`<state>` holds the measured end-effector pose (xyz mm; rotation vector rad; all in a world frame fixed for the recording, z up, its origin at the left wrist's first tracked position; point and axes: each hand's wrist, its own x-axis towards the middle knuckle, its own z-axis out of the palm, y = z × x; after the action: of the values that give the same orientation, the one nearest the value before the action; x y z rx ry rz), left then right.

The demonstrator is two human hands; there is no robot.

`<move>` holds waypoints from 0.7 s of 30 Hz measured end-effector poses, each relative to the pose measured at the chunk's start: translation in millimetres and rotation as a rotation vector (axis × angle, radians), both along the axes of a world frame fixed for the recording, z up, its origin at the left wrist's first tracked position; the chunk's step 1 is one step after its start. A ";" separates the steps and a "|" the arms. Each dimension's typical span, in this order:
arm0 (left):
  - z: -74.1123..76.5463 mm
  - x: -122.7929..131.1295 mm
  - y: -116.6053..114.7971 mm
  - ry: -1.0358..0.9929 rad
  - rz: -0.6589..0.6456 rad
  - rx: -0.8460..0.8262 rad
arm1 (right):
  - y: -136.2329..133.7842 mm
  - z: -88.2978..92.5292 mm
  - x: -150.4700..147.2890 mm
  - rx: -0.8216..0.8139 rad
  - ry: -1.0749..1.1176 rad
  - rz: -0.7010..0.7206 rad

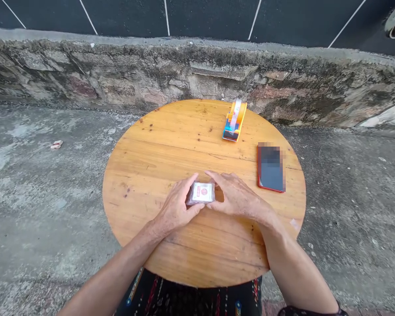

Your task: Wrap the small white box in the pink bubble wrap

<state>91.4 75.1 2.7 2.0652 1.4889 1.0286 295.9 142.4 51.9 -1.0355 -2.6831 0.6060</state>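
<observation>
A small plastic-wrapped packet [202, 192], white on top with red print, lies at the middle of the near half of the round wooden table. My left hand [177, 201] closes on its left end, thumb along the near edge and fingers at the far side. From the right, my right hand [235, 194] curls around the other end, its thumb and fingertips at the packet's corners and a gap showing inside the curl. The undersides of the fingers are hidden.
The wooden table [158, 151] carries a tape dispenser [235, 120] with a roll of clear tape at the far side. A phone [270, 171] in a red case lies on the right. Behind the table runs a low stone wall [125, 79]; a crumpled scrap [56, 144] lies on the concrete.
</observation>
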 end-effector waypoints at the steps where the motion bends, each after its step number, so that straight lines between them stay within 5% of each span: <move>1: 0.0 0.4 0.4 0.002 0.003 0.009 | 0.3 -0.2 0.0 0.013 0.004 -0.005; 11: 0.0 0.3 3.8 -0.004 -0.010 0.021 | 5.1 -5.2 1.1 0.080 0.041 0.010; 21: 4.3 -9.3 4.6 -0.072 -0.021 -0.059 | 8.4 -2.5 4.0 -0.018 0.002 -0.031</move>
<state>82.1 79.7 7.0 1.9777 1.4413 1.0273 299.9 150.9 49.4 -1.0787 -2.6591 0.6259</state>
